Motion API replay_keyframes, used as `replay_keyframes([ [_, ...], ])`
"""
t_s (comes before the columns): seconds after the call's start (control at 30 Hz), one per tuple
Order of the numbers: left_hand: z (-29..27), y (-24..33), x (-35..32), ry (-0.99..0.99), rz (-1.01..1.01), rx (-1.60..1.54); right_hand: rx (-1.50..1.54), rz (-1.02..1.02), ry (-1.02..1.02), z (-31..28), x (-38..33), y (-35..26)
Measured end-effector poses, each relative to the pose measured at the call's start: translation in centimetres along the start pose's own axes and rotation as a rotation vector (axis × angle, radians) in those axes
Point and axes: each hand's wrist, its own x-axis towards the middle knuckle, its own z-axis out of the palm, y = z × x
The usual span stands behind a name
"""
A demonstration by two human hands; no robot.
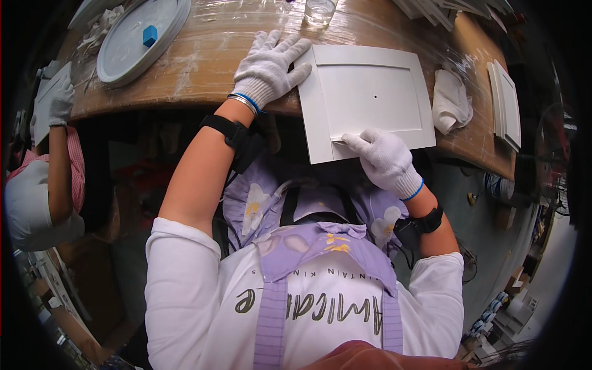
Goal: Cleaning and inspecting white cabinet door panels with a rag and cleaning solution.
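Observation:
A white rectangular panel (364,80) with a recessed centre and a small dark hole lies on the table, its near edge jutting over the table's front. My left hand (268,68), in a white knit glove, lies flat beside it with fingers spread and the thumb at the panel's left edge. Over the near border of the panel is my gloved right hand (383,159), its fingers drawn together. A thin pale sliver (338,142) shows at its fingertips, too small to name.
Plastic film covers the brown table (209,61). Around the panel are a crumpled white cloth (452,102), stacked white panels (505,105), a glass (319,12), and a round pale lid (126,55) bearing a blue block (150,36). A co-worker's gloved hand (61,103) holds another panel at far left.

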Motion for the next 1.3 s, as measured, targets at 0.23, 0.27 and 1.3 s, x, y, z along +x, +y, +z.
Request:
replay_keyframes([
  [0.23,0.0,-0.2,-0.1,-0.007,-0.007,-0.001,0.030,-0.016,-0.032,0.6,0.2,0.3],
  [0.27,0.0,-0.2,0.0,-0.007,-0.003,0.001,0.031,-0.007,-0.005,0.5,0.2,0.3],
  [1.3,-0.9,-0.6,0.1,-0.063,0.034,-0.014,-0.213,0.763,0.710,1.5,-10.4,7.1],
])
